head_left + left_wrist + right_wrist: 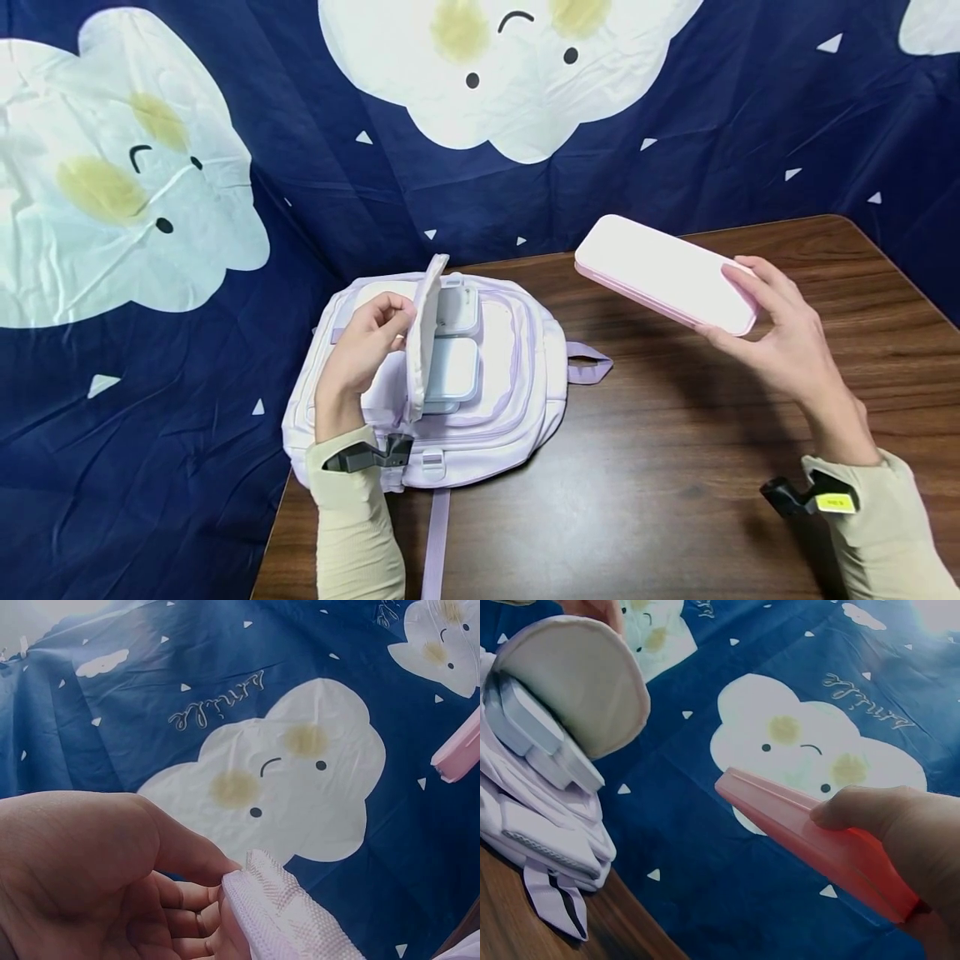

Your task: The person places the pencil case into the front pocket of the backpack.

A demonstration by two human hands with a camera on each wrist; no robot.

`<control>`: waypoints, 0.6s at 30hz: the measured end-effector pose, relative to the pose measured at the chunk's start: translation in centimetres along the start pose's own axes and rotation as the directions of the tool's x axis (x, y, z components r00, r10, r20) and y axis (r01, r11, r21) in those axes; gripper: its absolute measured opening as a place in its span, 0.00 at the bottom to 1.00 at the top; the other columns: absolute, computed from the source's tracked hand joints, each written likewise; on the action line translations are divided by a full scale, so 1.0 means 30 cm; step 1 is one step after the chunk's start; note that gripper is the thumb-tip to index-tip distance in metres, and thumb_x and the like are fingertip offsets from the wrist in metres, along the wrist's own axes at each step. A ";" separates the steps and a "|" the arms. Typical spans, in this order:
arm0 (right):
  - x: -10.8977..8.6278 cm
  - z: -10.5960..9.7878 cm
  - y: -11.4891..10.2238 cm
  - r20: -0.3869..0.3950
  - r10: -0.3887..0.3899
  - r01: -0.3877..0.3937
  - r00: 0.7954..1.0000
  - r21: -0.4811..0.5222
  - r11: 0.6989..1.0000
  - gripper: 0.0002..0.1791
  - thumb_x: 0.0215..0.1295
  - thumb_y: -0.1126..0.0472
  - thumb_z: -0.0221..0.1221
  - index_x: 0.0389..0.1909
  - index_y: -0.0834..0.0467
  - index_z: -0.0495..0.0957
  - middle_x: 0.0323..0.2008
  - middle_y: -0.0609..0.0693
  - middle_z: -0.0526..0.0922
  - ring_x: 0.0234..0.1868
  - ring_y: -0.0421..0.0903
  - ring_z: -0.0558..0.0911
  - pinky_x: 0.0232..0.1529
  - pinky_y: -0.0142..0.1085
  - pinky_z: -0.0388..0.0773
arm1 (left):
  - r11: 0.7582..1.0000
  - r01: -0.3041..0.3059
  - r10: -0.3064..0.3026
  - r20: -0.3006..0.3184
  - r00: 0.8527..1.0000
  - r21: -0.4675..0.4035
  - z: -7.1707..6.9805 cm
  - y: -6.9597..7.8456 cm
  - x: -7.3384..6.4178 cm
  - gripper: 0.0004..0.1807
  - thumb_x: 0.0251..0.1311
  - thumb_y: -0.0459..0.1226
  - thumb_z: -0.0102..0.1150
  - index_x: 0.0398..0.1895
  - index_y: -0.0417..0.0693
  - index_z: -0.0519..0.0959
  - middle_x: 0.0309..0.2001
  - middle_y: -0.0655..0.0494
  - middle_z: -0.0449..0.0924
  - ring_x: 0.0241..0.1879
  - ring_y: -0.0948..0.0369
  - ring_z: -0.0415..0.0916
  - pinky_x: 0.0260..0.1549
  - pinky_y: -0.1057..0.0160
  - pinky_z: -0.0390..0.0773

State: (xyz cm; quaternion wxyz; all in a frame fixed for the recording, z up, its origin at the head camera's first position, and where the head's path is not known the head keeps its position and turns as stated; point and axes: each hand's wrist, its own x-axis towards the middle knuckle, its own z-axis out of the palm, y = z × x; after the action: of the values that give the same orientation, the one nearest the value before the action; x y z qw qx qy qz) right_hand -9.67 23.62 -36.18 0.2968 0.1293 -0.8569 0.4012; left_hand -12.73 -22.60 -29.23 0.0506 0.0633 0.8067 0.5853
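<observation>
A pale lilac and white backpack [543, 408] lies on the wooden table, its top loop pointing right. My left hand [365, 346] pinches the edge of its front pocket flap [422, 350] between thumb and fingers, holding the flap up. Inside the pocket sit pale blue cases [453, 367], also visible beneath the raised flap in the right wrist view. To the right of the backpack, my right hand [783, 329] grips one end of a long pink box with a white top [663, 271], held tilted above the table. In the right wrist view, the thumb lies along the pink box [802, 832].
The brown wooden table [637, 500] spreads right of the backpack. Behind and to the left hangs a dark blue cloth [300, 108] printed with white clouds. A lilac strap [435, 546] trails toward the near edge; a lilac loop [592, 363] sticks out at the bag's right end.
</observation>
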 end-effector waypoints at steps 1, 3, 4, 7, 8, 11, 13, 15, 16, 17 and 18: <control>0.001 0.005 -0.003 0.008 0.000 0.000 1.000 -0.001 1.000 0.46 0.30 0.74 0.75 0.60 0.55 0.75 0.61 0.56 0.72 0.60 0.30 0.65 0.55 0.17 0.55 | 1.000 0.000 0.000 -0.001 1.000 0.000 0.000 0.000 0.000 0.04 0.70 0.33 0.46 0.40 0.41 0.69 0.29 0.59 0.67 0.29 0.67 0.68 0.27 0.72 0.75; 0.003 0.015 -0.010 0.026 -0.002 0.002 1.000 -0.002 1.000 0.46 0.31 0.73 0.75 0.60 0.55 0.75 0.61 0.56 0.72 0.61 0.32 0.65 0.55 0.17 0.55 | 1.000 0.001 -0.001 -0.004 1.000 -0.002 0.001 -0.001 0.000 0.04 0.70 0.34 0.46 0.40 0.41 0.69 0.29 0.59 0.67 0.29 0.67 0.68 0.27 0.72 0.75; 0.004 0.021 -0.012 0.036 -0.003 0.003 0.999 -0.001 1.000 0.45 0.31 0.72 0.75 0.60 0.55 0.74 0.62 0.57 0.71 0.62 0.33 0.65 0.55 0.17 0.55 | 1.000 0.000 0.000 -0.004 1.000 -0.002 0.001 -0.002 0.001 0.04 0.70 0.33 0.46 0.40 0.41 0.69 0.29 0.60 0.68 0.29 0.68 0.68 0.27 0.72 0.75; 0.006 0.036 -0.019 0.060 -0.008 0.008 0.998 0.001 1.000 0.45 0.32 0.71 0.76 0.60 0.55 0.74 0.62 0.57 0.71 0.62 0.38 0.66 0.55 0.17 0.55 | 1.000 -0.001 0.001 -0.004 1.000 -0.007 0.004 -0.008 0.003 0.03 0.70 0.33 0.46 0.40 0.42 0.69 0.29 0.60 0.68 0.29 0.68 0.69 0.28 0.72 0.75; 0.006 0.041 -0.022 0.068 -0.010 0.010 0.998 0.002 1.000 0.45 0.32 0.71 0.76 0.60 0.55 0.74 0.62 0.57 0.71 0.63 0.40 0.66 0.55 0.17 0.55 | 1.000 -0.002 0.002 -0.004 1.000 -0.008 0.005 -0.010 0.004 0.03 0.70 0.33 0.46 0.39 0.42 0.69 0.29 0.60 0.68 0.29 0.68 0.69 0.27 0.72 0.75; 0.007 0.053 -0.028 0.086 -0.018 0.018 0.996 0.005 1.000 0.45 0.33 0.70 0.76 0.60 0.55 0.74 0.63 0.56 0.71 0.63 0.44 0.66 0.55 0.17 0.54 | 1.000 -0.008 0.008 0.000 1.000 -0.009 0.008 -0.015 0.008 0.03 0.70 0.33 0.46 0.39 0.42 0.69 0.29 0.59 0.68 0.29 0.68 0.69 0.27 0.72 0.75; 0.008 0.063 -0.031 0.096 -0.027 0.027 0.995 0.007 1.000 0.45 0.33 0.70 0.76 0.60 0.55 0.74 0.63 0.56 0.70 0.63 0.46 0.66 0.55 0.17 0.54 | 1.000 -0.011 0.011 0.000 1.000 -0.009 0.010 -0.017 0.009 0.03 0.70 0.33 0.46 0.39 0.42 0.69 0.28 0.59 0.68 0.29 0.67 0.69 0.27 0.71 0.75; 0.010 0.073 -0.035 0.106 -0.037 0.036 0.994 0.011 0.999 0.44 0.34 0.70 0.76 0.60 0.55 0.74 0.63 0.57 0.70 0.63 0.49 0.67 0.56 0.17 0.54 | 1.000 -0.014 0.014 0.000 1.000 -0.008 0.012 -0.018 0.010 0.03 0.70 0.33 0.47 0.40 0.41 0.69 0.28 0.59 0.67 0.29 0.67 0.69 0.28 0.71 0.75; 0.010 0.079 -0.036 0.113 -0.042 0.041 0.993 0.015 0.999 0.44 0.34 0.70 0.76 0.60 0.56 0.74 0.63 0.57 0.70 0.63 0.51 0.67 0.56 0.17 0.54 | 1.000 -0.015 0.015 0.000 1.000 -0.007 0.013 -0.018 0.011 0.04 0.70 0.34 0.47 0.40 0.41 0.69 0.28 0.59 0.67 0.29 0.67 0.69 0.28 0.71 0.75; 0.010 0.085 -0.038 0.121 -0.044 0.042 0.992 0.015 0.999 0.44 0.34 0.69 0.76 0.60 0.55 0.74 0.63 0.57 0.70 0.63 0.52 0.67 0.56 0.18 0.54 | 1.000 -0.014 0.014 0.000 1.000 -0.007 0.014 -0.017 0.011 0.04 0.70 0.34 0.47 0.40 0.41 0.69 0.28 0.59 0.67 0.29 0.67 0.69 0.27 0.71 0.75; 0.010 0.091 -0.040 0.131 -0.045 0.043 0.990 0.015 0.999 0.44 0.35 0.68 0.76 0.61 0.55 0.74 0.63 0.57 0.70 0.62 0.53 0.67 0.57 0.18 0.54 | 1.000 -0.014 0.014 -0.002 1.000 -0.006 0.015 -0.017 0.011 0.04 0.70 0.34 0.47 0.40 0.41 0.69 0.28 0.59 0.67 0.29 0.67 0.69 0.27 0.71 0.75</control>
State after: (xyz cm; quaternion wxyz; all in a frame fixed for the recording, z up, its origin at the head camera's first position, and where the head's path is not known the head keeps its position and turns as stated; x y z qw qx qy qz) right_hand -10.46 20.79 -36.63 0.2479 0.1759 -0.8690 0.3903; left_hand -13.01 -22.29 -29.86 0.0461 0.0683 0.8045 0.5882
